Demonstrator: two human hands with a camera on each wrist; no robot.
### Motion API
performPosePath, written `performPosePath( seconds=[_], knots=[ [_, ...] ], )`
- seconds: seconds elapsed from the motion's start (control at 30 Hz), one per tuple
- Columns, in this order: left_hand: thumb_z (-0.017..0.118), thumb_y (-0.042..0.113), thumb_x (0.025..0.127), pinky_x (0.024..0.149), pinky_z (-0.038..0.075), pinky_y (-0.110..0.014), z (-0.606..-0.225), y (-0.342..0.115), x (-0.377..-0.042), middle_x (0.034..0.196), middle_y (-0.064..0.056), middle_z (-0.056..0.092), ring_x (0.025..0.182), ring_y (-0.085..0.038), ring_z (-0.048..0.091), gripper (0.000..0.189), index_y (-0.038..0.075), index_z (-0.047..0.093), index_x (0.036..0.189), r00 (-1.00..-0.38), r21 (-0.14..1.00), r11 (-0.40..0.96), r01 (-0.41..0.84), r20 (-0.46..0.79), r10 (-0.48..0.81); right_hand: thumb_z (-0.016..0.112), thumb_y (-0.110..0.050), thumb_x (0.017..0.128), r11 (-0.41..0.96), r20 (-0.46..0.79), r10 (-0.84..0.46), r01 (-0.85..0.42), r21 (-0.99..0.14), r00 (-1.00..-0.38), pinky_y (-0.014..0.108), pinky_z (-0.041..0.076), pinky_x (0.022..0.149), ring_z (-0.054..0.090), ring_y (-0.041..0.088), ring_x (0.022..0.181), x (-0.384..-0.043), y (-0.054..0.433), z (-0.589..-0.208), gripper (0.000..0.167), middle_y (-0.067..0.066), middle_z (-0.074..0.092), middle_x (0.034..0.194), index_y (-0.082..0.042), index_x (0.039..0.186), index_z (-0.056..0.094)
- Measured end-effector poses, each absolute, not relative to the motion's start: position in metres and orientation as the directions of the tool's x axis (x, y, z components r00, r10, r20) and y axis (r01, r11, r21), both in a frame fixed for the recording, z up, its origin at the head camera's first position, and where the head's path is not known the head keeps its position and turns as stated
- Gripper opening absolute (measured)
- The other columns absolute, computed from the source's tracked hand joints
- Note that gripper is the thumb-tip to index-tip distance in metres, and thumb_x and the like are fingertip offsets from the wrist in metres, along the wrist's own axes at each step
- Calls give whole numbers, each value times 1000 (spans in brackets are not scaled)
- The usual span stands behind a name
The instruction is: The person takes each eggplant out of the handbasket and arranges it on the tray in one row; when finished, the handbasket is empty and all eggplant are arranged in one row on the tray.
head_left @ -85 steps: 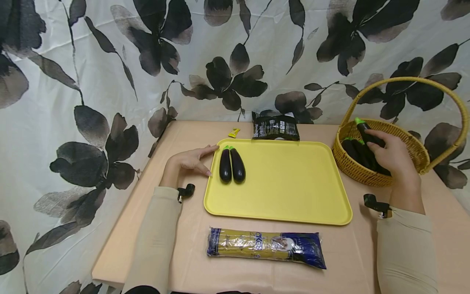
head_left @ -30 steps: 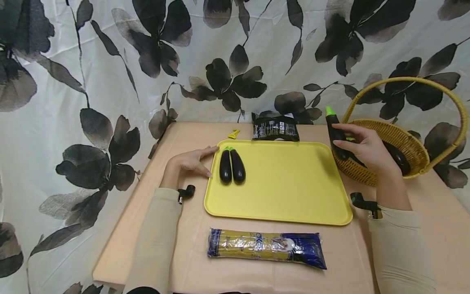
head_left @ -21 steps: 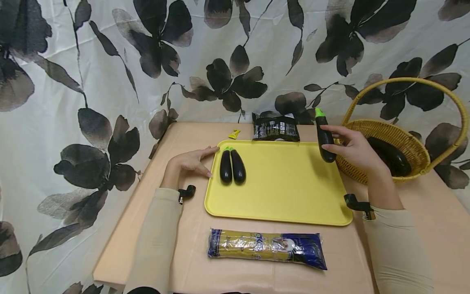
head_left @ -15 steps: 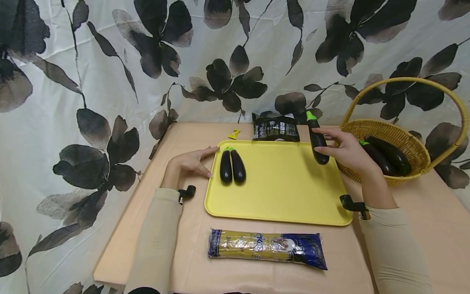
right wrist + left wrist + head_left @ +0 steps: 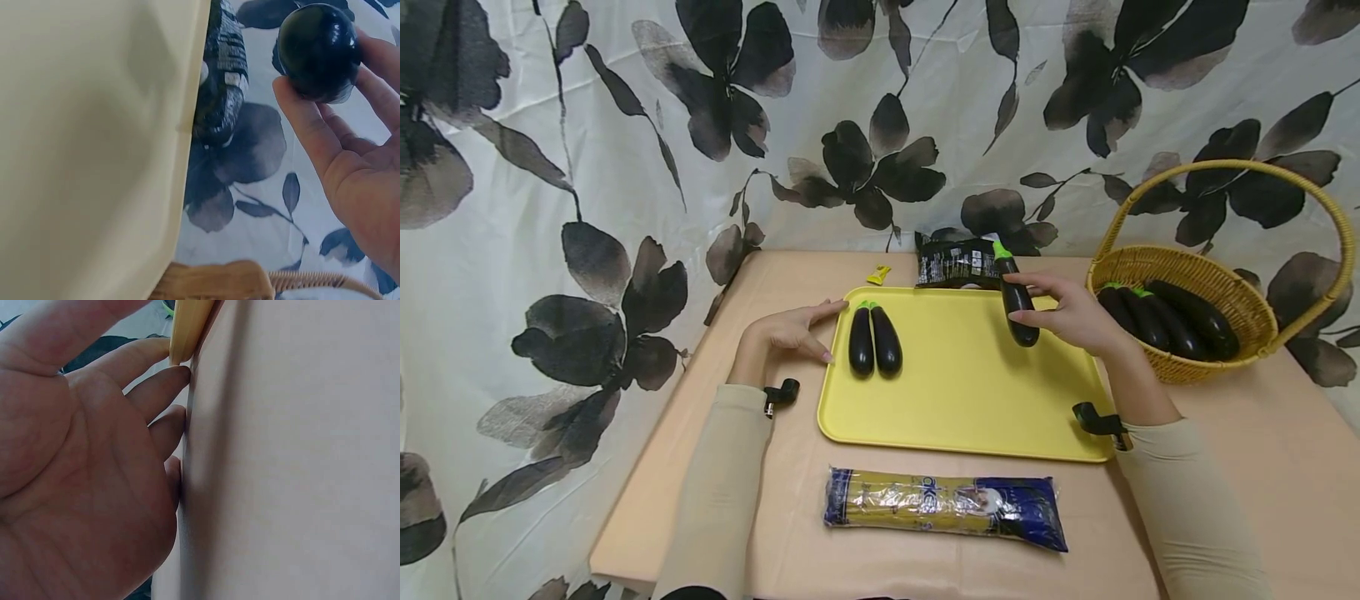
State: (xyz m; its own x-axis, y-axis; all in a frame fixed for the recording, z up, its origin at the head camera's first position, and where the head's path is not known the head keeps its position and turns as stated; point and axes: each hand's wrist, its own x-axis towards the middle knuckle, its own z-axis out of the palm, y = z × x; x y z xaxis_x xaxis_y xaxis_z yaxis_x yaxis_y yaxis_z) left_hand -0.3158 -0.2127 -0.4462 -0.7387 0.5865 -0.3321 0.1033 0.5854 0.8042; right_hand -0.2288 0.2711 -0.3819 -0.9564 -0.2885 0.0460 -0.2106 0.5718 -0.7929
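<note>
My right hand (image 5: 1075, 312) pinches an eggplant (image 5: 1018, 302) between thumb and fingers, above the right part of the yellow tray (image 5: 955, 400). In the right wrist view the rounded end of this eggplant (image 5: 319, 53) faces the camera, apart from the tray. Two more eggplants (image 5: 874, 340) lie side by side at the tray's left end, green tips to the back. Fingers of my left hand (image 5: 786, 327) touch the tray's left rim, thumb and forefinger spread. The left wrist view shows that palm (image 5: 87, 475), its fingers against the table and the tray edge (image 5: 187, 331).
A wicker basket (image 5: 1255, 304) with a tall handle and several eggplants stands at the back right. A black packet (image 5: 955, 262) and a small yellow wrapper (image 5: 878, 273) lie behind the tray. In front of it lies a long yellow-and-blue packet (image 5: 943, 504).
My right hand has lifted the eggplant out of the basket and carried it left, over the tray. My left hand has stayed at the tray's left rim.
</note>
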Motion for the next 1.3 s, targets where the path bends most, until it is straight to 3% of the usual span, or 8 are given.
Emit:
performPosePath(
  seconds=[0.27, 0.57, 0.83, 1.1, 1.3],
  knots=[
    [98, 22, 68, 131, 0, -53, -448, -213, -316, 177, -3, 3, 163, -24, -5, 118, 30, 32, 165, -742, 803, 587, 102, -332, 583, 76, -20, 96, 570, 50, -404, -294, -767, -913, 61, 46, 102, 44, 41, 140, -235, 247, -388, 65, 15, 44, 160, -20, 155, 50],
    [98, 23, 68, 131, 0, -52, -447, -213, -316, 177, -3, 4, 163, -25, -5, 118, 30, 31, 165, -744, 796, 595, 111, -331, 580, 80, -18, 93, 565, 48, -462, -335, -754, -886, 66, 42, 110, 49, 43, 136, -242, 221, -394, 66, 19, 47, 151, -17, 153, 53],
    [98, 23, 69, 132, 0, -52, -447, -213, -317, 177, -2, 4, 163, -24, -4, 117, 30, 31, 165, -748, 788, 604, 120, -328, 577, 79, -20, 94, 570, 0, -501, -329, -753, -865, 56, 52, 105, 51, 42, 134, -250, 203, -399, 68, 20, 45, 149, -15, 155, 50],
    [98, 23, 69, 131, 0, -53, -446, -213, -314, 177, -3, 3, 163, -25, -5, 118, 31, 31, 165, -749, 791, 601, 111, -331, 574, 81, -24, 92, 596, -11, -556, -390, -702, -831, 51, 54, 101, 57, 37, 127, -255, 182, -405, 68, 18, 51, 143, -13, 153, 54],
    [99, 24, 68, 131, 0, -54, -445, -213, -312, 177, -3, 3, 163, -25, -5, 119, 30, 31, 165, -748, 797, 595, 108, -329, 576, 82, -25, 91, 599, -48, -566, -371, -710, -823, 51, 52, 101, 58, 39, 131, -258, 171, -410, 69, 17, 48, 155, -13, 152, 54]
  ],
)
